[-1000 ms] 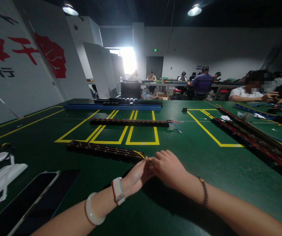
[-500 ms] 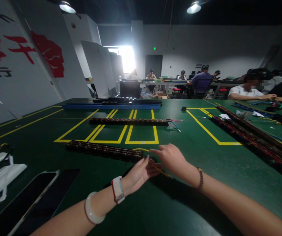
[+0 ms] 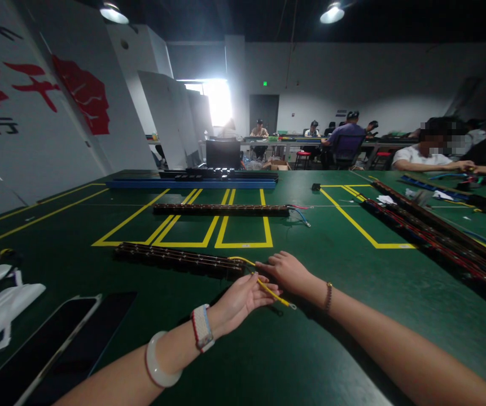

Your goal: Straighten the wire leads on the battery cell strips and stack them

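A yellow cable (image 3: 273, 293) with a metal ring terminal at its free end comes out of the right end of a long dark strip-shaped assembly (image 3: 179, 260) on the green table. My left hand (image 3: 245, 296) holds this cable between the thumb and the outstretched fingers beneath it. Beyond it, my right hand (image 3: 287, 273) has its index fingertip at the cable close to the strip's end. Its other fingers are curled, and its thumb is hidden. Farther back lies a second dark strip (image 3: 221, 210) with red and blue leads at its right end.
Yellow tape outlines (image 3: 183, 244) mark the green table (image 3: 336, 344). Blue and black rails (image 3: 192, 183) lie at the back. Long wired strips (image 3: 433, 242) run along the right. Dark flat panels (image 3: 69, 344) and a white object (image 3: 9, 307) are at left. A co-worker (image 3: 433, 149) sits at right.
My right hand has shifted slightly left and lower, its index finger closer to the strip's end. The cable's free end shows more clearly across my left fingers; my left hand has barely moved.
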Available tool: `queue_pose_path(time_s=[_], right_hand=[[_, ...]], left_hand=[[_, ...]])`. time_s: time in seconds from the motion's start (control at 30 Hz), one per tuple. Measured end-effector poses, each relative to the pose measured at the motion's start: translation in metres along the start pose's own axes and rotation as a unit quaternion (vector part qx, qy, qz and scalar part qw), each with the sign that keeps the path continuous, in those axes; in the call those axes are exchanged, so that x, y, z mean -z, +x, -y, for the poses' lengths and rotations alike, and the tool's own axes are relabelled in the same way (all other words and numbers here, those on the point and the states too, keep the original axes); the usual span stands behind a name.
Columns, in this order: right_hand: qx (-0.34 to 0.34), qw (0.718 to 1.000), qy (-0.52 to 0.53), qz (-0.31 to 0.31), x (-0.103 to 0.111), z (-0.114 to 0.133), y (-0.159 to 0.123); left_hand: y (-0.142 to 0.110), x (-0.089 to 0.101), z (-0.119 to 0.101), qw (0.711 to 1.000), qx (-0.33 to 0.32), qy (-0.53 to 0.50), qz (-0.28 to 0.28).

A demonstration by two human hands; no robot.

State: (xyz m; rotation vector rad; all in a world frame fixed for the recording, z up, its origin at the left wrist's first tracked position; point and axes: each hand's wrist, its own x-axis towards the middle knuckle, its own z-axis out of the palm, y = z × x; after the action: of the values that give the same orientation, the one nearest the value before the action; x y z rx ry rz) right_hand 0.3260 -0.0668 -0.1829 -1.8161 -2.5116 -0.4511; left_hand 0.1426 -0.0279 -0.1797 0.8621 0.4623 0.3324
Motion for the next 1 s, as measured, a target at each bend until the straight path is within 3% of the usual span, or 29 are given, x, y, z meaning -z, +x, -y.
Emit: queue_pose_path(time_s=[0.13, 0.23, 0.5, 0.7, 0.87, 1.0], right_hand=[[-0.011, 0.998, 0.028, -0.058, -0.006, -0.003, -0.002], [-0.020, 0.995, 0.057, -0.083, -0.011, -0.004, -0.002], [-0.023, 0.992, 0.076, -0.099, -0.015, -0.006, -0.001], [-0.040, 0.988, 0.120, -0.091, -0.011, -0.005, -0.001], [-0.076, 0.969, 0.221, -0.083, 0.006, -0.001, -0.001], [-0.073, 0.957, 0.277, -0.036, 0.021, 0.002, -0.001]], left_hand=[[-0.002, -0.002, -0.001, 0.996, -0.014, 0.073, -0.039], [-0.003, -0.002, -0.007, 0.987, 0.010, 0.143, -0.074], [-0.001, 0.006, -0.017, 0.940, 0.077, 0.322, -0.078], [0.000, 0.011, -0.009, 0.934, 0.063, 0.346, -0.060], [-0.002, 0.007, -0.012, 0.937, 0.078, 0.337, -0.054], [-0.003, 0.002, -0.016, 0.937, 0.096, 0.330, -0.063]])
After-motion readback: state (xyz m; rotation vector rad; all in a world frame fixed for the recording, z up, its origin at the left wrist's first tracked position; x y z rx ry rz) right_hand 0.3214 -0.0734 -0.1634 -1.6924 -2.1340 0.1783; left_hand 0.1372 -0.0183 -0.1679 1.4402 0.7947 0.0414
